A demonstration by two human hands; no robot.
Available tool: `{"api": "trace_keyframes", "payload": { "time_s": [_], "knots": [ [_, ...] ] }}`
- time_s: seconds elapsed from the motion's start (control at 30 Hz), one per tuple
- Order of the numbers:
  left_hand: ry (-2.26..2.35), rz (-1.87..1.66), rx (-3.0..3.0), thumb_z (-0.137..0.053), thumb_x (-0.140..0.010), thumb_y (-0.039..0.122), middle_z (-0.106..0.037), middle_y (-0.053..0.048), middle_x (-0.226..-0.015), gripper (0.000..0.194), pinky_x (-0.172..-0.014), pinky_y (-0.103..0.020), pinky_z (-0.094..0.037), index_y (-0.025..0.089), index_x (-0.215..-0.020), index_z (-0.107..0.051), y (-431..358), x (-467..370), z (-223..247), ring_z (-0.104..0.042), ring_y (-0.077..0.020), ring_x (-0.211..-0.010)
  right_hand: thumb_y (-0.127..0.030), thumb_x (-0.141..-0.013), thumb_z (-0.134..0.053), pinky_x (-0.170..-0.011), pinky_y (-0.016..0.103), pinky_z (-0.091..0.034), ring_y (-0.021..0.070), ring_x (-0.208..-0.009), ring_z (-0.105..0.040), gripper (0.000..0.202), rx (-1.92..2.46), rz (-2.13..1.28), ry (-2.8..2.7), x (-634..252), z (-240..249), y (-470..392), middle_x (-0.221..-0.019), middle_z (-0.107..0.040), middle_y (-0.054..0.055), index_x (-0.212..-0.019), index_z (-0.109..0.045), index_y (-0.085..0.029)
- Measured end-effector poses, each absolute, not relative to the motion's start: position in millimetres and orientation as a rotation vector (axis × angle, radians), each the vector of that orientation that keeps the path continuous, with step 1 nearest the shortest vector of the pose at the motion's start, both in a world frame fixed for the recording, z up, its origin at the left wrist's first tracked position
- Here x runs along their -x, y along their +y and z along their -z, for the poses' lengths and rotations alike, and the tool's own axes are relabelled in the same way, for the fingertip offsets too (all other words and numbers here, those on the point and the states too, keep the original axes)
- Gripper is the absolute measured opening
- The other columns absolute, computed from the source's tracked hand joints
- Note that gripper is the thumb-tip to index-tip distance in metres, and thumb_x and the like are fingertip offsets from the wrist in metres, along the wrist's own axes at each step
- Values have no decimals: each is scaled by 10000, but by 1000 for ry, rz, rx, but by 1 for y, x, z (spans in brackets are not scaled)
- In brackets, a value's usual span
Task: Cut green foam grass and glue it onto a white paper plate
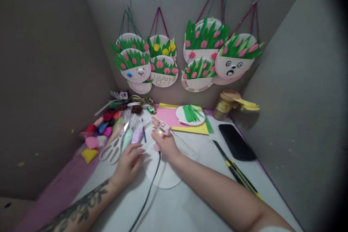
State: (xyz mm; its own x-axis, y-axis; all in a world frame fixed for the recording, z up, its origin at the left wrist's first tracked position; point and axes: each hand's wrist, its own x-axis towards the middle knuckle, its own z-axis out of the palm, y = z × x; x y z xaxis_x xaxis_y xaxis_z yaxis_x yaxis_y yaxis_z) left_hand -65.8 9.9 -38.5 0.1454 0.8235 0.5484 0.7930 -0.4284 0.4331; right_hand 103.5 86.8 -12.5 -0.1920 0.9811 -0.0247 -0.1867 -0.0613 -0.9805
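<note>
My right hand (165,144) is wrapped round a pink glue gun (162,127), whose black cord (149,192) runs down toward me. Below it lies a white round paper plate (165,177), partly covered by my right forearm. A small pale pink piece (156,147) shows beside the hand, over the plate. My left hand (130,163) rests at the plate's left edge, fingers loosely curled and apart, with nothing visible in it. White-handled scissors (112,151) lie just left of that hand.
Colourful clay packs (92,142) crowd the left side. Behind, pink and yellow paper (170,116) lies under a plate with green strips (191,114). On the right are a black phone (236,141), cutters (239,172) and a jar (223,107). Decorated plates (163,76) hang at the back.
</note>
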Motion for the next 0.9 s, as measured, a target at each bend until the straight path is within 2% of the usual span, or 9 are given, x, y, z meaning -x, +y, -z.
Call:
{"api": "trace_keyframes", "payload": {
  "time_s": [0.1,0.13,0.23,0.33,0.47,0.63,0.73,0.83,0.9],
  "knots": [
    [1490,-1211,-2278,-478,-887,200,-633,-106,-1106,206,-936,-397,-523,202,-992,-655,26,47,40,-610,-210,-1067,-406,-741,-660,-893,343,-467,229,-963,-622,260,1134,-1214,-1086,-123,12,65,-954,-708,60,-920,-663,-218],
    [1471,-1244,-2234,-484,-887,206,-629,-105,-1103,197,-940,-410,-520,204,-988,-653,29,43,42,-607,-214,-1069,-408,-736,-667,-902,344,-470,237,-983,-625,279,1187,-1163,-1046,-130,14,58,-996,-709,66,-942,-667,-220],
    [1455,-1330,-2060,-493,-895,221,-614,-106,-1112,171,-944,-435,-513,209,-962,-650,28,37,48,-596,-224,-1079,-464,-707,-689,-738,352,-513,271,-905,-649,361,1367,-1092,-857,-151,27,41,-952,-717,81,-962,-672,-209],
    [1430,-1331,-1955,-486,-904,230,-614,-107,-1088,167,-940,-468,-510,216,-951,-645,20,37,53,-594,-240,-1075,-470,-685,-718,-678,343,-509,275,-876,-649,363,1403,-985,-762,-167,43,38,-951,-721,72,-945,-679,-220],
    [1308,-1266,-1961,-453,-920,223,-599,-122,-1089,192,-863,-457,-544,231,-987,-634,10,37,56,-600,-246,-1049,-401,-647,-748,-728,356,-507,269,-900,-641,295,1424,-998,-892,-177,52,45,-986,-726,67,-880,-699,-228],
    [1271,-1286,-1995,-474,-916,195,-604,-100,-1060,179,-858,-433,-547,240,-985,-634,10,34,50,-605,-226,-1020,-329,-671,-715,-820,359,-508,244,-977,-630,438,1381,-1068,-1067,-179,42,46,-1104,-700,44,-1098,-647,-256],
    [1267,-1303,-2030,-482,-914,195,-616,-87,-1025,162,-847,-404,-552,223,-942,-639,13,29,46,-617,-209,-993,-333,-680,-707,-754,334,-511,229,-920,-637,489,1374,-1064,-1094,-178,39,42,-1100,-691,42,-1153,-609,-261],
    [1245,-1347,-2104,-495,-908,200,-623,-76,-1006,151,-842,-377,-552,215,-937,-643,13,28,44,-624,-194,-973,-368,-694,-702,-712,324,-499,217,-839,-638,395,1431,-1033,-1057,-176,35,35,-1023,-700,27,-1071,-640,-267],
    [1219,-1384,-2170,-502,-903,199,-629,-72,-1009,149,-847,-365,-548,215,-938,-646,11,30,43,-627,-189,-973,-420,-705,-695,-734,340,-500,234,-857,-640,317,1439,-1017,-1011,-174,27,27,-965,-705,38,-972,-670,-251]
  ]
}}
